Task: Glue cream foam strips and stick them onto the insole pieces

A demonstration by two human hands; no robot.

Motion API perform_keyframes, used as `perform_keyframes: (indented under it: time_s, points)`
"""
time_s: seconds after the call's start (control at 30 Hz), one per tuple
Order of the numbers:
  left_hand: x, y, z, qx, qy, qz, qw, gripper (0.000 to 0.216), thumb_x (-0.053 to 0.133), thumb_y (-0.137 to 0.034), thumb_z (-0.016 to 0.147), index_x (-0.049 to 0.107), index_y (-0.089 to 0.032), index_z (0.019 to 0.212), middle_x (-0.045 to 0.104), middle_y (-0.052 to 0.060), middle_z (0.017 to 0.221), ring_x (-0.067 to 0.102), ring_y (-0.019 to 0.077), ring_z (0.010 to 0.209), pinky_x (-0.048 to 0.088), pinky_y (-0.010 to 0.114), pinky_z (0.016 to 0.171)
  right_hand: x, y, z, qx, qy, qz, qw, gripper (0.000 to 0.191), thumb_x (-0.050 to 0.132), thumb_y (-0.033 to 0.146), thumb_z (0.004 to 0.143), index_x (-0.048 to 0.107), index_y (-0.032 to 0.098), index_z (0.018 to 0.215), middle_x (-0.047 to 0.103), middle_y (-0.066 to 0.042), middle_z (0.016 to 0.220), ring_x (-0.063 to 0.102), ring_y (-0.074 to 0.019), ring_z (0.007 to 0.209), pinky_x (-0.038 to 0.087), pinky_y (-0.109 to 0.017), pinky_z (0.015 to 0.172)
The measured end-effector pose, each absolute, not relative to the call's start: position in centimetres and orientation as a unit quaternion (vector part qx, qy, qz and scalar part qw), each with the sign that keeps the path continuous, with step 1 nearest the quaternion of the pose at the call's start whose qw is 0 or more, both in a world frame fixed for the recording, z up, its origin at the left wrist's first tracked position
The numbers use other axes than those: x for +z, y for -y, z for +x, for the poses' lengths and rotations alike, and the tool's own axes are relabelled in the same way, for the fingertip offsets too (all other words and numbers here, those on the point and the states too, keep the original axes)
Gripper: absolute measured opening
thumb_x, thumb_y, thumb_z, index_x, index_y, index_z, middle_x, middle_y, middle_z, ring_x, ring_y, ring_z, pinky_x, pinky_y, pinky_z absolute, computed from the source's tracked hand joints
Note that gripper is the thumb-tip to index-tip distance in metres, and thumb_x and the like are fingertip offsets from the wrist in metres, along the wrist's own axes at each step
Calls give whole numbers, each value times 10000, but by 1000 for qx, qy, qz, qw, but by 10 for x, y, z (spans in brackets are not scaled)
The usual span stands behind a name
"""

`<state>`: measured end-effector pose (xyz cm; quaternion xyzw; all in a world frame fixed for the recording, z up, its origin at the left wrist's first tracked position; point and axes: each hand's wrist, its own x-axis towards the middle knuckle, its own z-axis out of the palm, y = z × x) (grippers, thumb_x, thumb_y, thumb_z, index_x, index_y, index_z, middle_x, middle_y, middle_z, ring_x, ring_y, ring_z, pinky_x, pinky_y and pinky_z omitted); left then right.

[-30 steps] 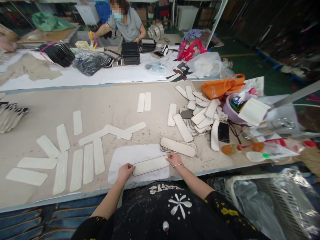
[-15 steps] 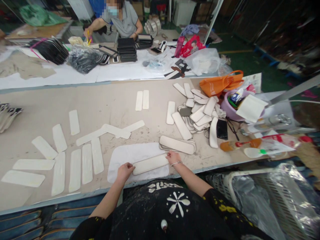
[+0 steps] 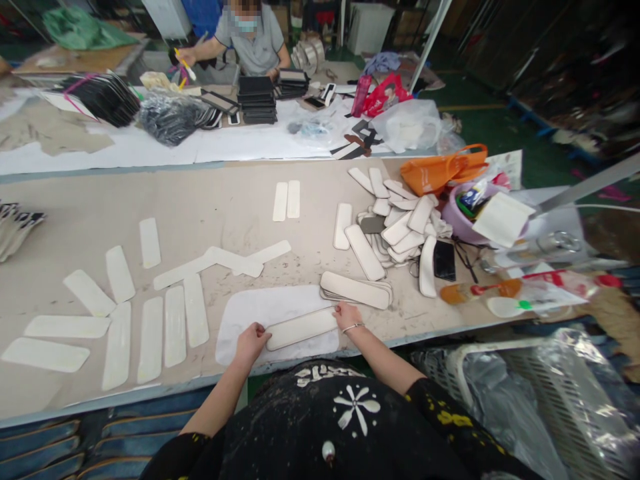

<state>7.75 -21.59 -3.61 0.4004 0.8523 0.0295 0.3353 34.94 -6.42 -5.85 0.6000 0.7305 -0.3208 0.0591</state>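
Note:
A long white strip with rounded ends and a dark edge (image 3: 302, 327) is held between my hands, over a white sheet (image 3: 240, 313) at the table's near edge. My left hand (image 3: 253, 341) pinches its left end, and my right hand (image 3: 347, 315) pinches the right end. Just beyond my right hand lies a small stack of similar dark-edged strips (image 3: 355, 289). Flat white strips (image 3: 151, 340) are spread over the table to the left, some overlapping. A loose heap of dark-edged strips (image 3: 400, 230) lies to the right.
Right of the heap are a phone (image 3: 445, 260), an orange bag (image 3: 430, 175), a purple basin (image 3: 457, 220) and bottles. A white plastic crate (image 3: 480, 383) stands below the table at right. Across the table, a person (image 3: 257, 43) holds a yellow-handled brush near black stacks (image 3: 257, 100).
My hands and the strip stay almost in place. The person across the table has lifted the yellow-handled brush. The whole view has shifted very slightly.

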Motion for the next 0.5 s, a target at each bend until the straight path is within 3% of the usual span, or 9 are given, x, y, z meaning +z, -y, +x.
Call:
perform_keyframes:
  time_s: [0.37,0.5]
  points:
    - [-42,214,75,14,-848,410,336,169,543,-318,756,543,-172,840,658,45,794,611,186,782,389,256,658,-58,64,355,-304,-732,607,50,185,614,311,765,603,184,899,659,-35,797,611,-197,780,436,-283,695]
    - [-37,214,77,11,-851,403,338,163,541,-312,754,544,-171,838,658,45,795,609,183,767,386,253,650,-45,74,355,-276,-758,590,23,210,501,299,858,593,167,993,632,-108,982,572,-228,943,433,-336,834]
